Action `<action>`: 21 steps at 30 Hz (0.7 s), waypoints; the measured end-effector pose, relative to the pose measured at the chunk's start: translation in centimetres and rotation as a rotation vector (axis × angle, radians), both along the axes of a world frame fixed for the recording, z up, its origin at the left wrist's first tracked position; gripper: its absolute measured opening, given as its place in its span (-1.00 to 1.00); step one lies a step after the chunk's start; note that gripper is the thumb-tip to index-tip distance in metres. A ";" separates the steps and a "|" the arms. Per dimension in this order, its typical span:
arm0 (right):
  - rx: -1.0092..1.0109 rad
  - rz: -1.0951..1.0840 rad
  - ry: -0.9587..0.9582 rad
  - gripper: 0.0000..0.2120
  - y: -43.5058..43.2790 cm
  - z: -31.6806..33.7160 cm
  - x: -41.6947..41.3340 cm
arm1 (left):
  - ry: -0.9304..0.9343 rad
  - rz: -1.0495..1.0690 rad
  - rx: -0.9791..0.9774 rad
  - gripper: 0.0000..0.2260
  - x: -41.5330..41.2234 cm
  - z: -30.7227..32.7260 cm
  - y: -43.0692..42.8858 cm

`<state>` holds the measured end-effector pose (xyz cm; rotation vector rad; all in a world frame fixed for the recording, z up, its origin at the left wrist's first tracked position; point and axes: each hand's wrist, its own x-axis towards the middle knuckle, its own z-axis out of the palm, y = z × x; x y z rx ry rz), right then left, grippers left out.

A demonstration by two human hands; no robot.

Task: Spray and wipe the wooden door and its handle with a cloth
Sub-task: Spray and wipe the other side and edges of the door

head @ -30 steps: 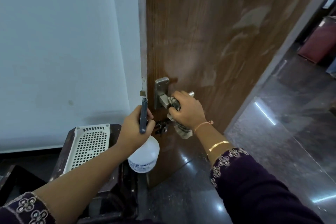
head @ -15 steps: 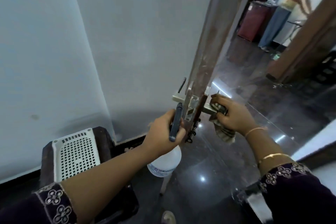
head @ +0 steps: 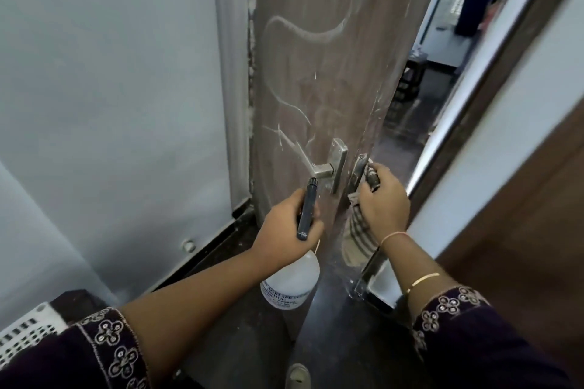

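Door (head: 316,73) between white wall (head: 110,88) and dark frame (head: 486,88)

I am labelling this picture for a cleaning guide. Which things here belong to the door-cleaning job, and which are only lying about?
Belong to the job:
wooden door
handle
spray bottle, held by the left hand
cloth, held by the right hand

Only lying about:
white perforated basket
small round knob low on the wall
dark stool in the far room
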<state>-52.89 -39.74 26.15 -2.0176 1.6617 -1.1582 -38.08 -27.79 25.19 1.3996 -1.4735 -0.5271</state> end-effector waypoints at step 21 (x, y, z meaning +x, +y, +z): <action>0.547 0.045 0.048 -0.12 -14.2 2.7 1.0 | 0.089 -0.012 -0.034 -0.89 1.1 3.2 -10.9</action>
